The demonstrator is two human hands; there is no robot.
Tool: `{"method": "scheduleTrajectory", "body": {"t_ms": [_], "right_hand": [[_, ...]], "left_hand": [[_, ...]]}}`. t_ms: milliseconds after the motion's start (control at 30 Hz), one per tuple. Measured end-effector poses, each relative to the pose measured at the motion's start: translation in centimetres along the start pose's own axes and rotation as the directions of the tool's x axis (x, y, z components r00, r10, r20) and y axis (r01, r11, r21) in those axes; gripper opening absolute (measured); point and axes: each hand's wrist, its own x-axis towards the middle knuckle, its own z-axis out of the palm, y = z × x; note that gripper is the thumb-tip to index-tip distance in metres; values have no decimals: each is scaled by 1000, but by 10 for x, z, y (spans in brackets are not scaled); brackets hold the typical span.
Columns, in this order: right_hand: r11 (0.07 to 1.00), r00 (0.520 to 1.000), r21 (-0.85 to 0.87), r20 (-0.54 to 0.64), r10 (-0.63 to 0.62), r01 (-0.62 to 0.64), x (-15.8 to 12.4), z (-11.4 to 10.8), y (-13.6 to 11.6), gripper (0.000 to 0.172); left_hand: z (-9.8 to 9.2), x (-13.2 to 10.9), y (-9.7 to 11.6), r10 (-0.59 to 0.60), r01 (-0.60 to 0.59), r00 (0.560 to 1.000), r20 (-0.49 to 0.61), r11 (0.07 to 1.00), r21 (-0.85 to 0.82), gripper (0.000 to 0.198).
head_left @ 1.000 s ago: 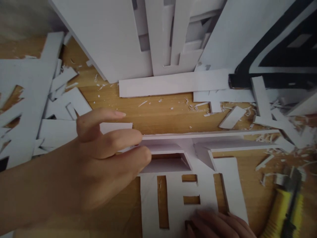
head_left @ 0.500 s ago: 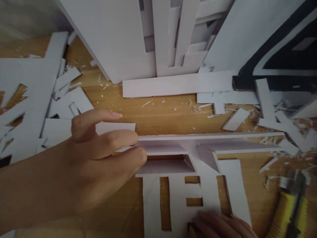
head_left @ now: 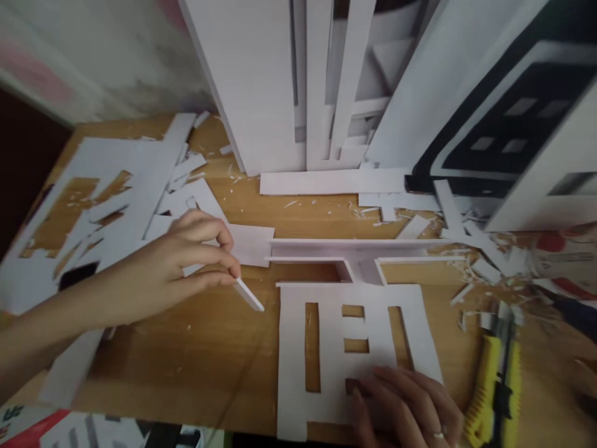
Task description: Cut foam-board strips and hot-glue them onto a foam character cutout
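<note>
Between the fingertips of my left hand (head_left: 200, 252) a short white foam-board strip (head_left: 249, 295) is pinched, angled down to the right just above the wooden table. To its right lies a white foam-board panel (head_left: 332, 367) with several rectangular cut-outs. Thin upright walls (head_left: 321, 247) of the same white board stand along its far edge, forming narrow frames. My right hand (head_left: 410, 404) rests over the panel's near right part, fingers bent loosely and spread from the thumb. Its fingertips touch the panel near a small cut-out.
A yellow utility knife (head_left: 497, 379) lies to the right of the panel. White offcuts (head_left: 485, 270) and shavings litter the right side. A large cut sheet (head_left: 119, 218) lies at left. Tall white boards (head_left: 261, 87) lean at the back, beside a black-and-white panel (head_left: 504, 124).
The view has drawn back and shows more of the table. My left hand has curled its index finger in, and the white strip now shows in its grip. My right hand stays on the panel.
</note>
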Motion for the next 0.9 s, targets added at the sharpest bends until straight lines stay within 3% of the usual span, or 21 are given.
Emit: {"method": "scheduleTrajectory", "body": {"t_ms": [100, 200, 300, 367, 433, 633, 800, 900], "right_hand": [[998, 997, -2, -44, -59, 59, -1, 3, 1, 4], [993, 989, -16, -85, -118, 117, -5, 6, 3, 3], [991, 985, -28, -114, -132, 130, -8, 7, 5, 6], [991, 983, -40, -124, -132, 128, -10, 8, 5, 6], [992, 984, -62, -130, -121, 113, -13, 10, 5, 6], [992, 981, -112, -179, -72, 52, -20, 23, 9, 15], [992, 979, -114, -189, -72, 50, -20, 26, 12, 22], [995, 979, -91, -197, -59, 42, -21, 26, 11, 26]], "left_hand": [[6, -23, 11, -199, 189, 980, -10, 945, -268, 26], [21, -40, 29, -408, 301, 911, -55, 752, -587, 24], [36, -48, 51, -493, 193, 866, -76, 470, -861, 25], [42, -50, 65, -491, 96, 869, -65, 296, -950, 23], [45, -49, 79, -501, 45, 864, -59, 192, -980, 18], [47, -45, 111, -543, -52, 831, -119, 137, -989, 10], [51, -34, 131, -521, -77, 840, -151, 160, -984, 11], [71, -17, 145, -478, -41, 871, -118, 169, -985, 11]]}}
